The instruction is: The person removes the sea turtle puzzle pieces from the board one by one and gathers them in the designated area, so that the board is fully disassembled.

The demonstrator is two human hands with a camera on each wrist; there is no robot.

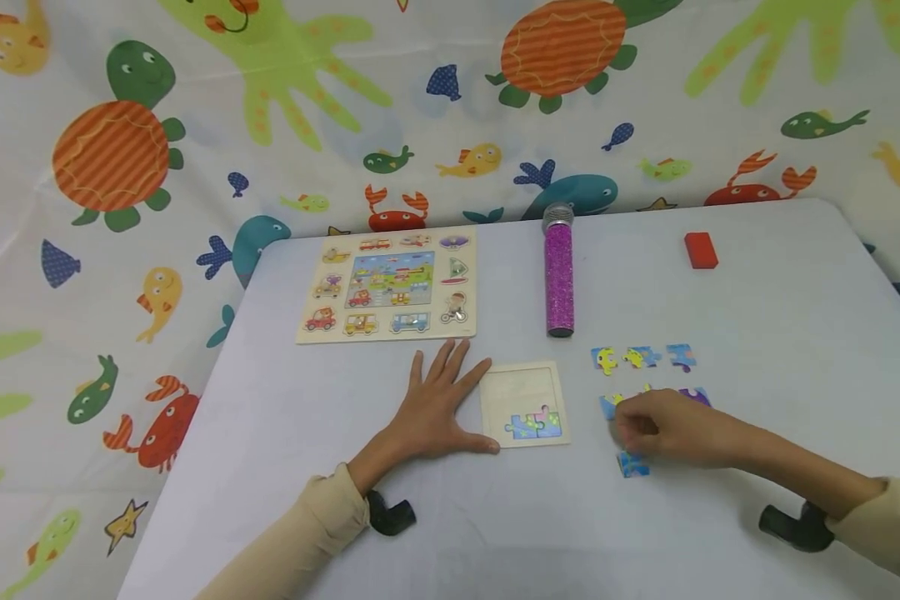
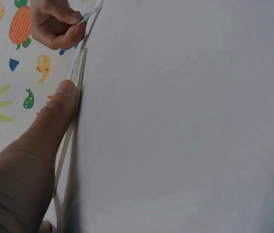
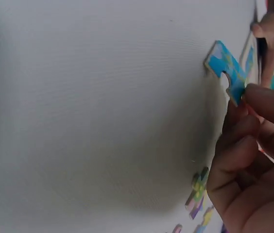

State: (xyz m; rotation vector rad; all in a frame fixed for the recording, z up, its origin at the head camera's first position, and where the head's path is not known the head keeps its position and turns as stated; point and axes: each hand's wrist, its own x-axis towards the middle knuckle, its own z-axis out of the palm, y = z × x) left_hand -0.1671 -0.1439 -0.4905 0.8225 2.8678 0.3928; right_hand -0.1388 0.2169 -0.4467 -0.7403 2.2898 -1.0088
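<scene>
My left hand (image 1: pixel 438 408) is spread beside a small square wooden puzzle board (image 1: pixel 506 387). Its thumb and forefinger touch the board's left edge. Two joined puzzle pieces (image 1: pixel 534 423) with blue and pink lie in the board's lower right part. My right hand (image 1: pixel 671 427) pinches a blue puzzle piece (image 3: pixel 219 60) between thumb and fingers, to the right of the board; the left wrist view shows the right hand (image 2: pixel 57 24) beyond the left thumb (image 2: pixel 54 114). Several loose pieces (image 1: pixel 605 360) lie around the right hand, some partly hidden under it.
Behind the left hand lies a larger wooden vehicle puzzle (image 1: pixel 311 321). A glittery purple microphone (image 1: pixel 559 279) lies behind the small board. A red block (image 1: pixel 701 250) sits at the back right. A patterned sea-animal cloth (image 1: pixel 270 183) hangs along the white table's (image 1: pixel 495 533) far edge.
</scene>
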